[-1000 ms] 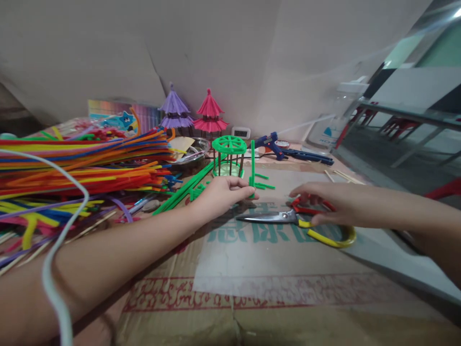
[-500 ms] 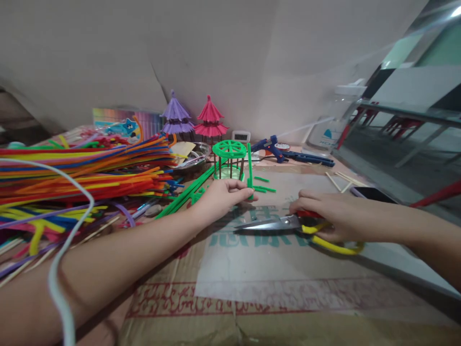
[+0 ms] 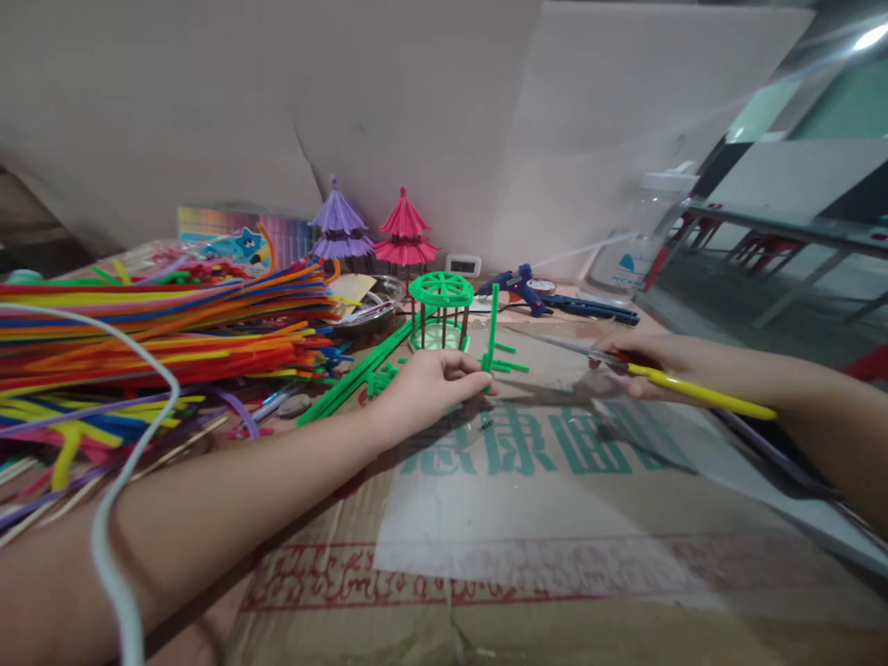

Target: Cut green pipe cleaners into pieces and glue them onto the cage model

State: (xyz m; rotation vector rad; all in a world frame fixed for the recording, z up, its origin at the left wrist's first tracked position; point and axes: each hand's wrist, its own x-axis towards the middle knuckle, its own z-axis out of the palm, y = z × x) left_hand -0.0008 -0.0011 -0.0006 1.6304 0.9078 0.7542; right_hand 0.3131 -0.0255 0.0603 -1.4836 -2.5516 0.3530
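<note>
My left hand (image 3: 448,384) pinches green pipe cleaners (image 3: 492,324), one long piece standing upright above the fingertips. To the right, my right hand (image 3: 635,361) grips a pair of scissors (image 3: 694,389) with yellow handles, its blades pointing left toward the upright pipe cleaner but apart from it. Several short green pieces (image 3: 511,367) lie just behind my left fingertips. Beyond that hand stands a round green frame (image 3: 441,289) on thin brown posts. A bundle of long green pipe cleaners (image 3: 361,366) rests left of the frame, with short cut pieces (image 3: 381,377) beside it.
Colourful pipe cleaners (image 3: 166,314) heap up at the left, crossed by a white cable (image 3: 142,462). Purple (image 3: 339,222) and pink (image 3: 404,227) pagoda models, a blue glue gun (image 3: 520,287) and a plastic bottle (image 3: 628,250) stand behind. A clear sheet (image 3: 486,518) covers part of the cardboard.
The scissors have been lifted off the sheet, moving up and right and turning in my right hand. My left hand and its upright pipe cleaner have shifted slightly right.
</note>
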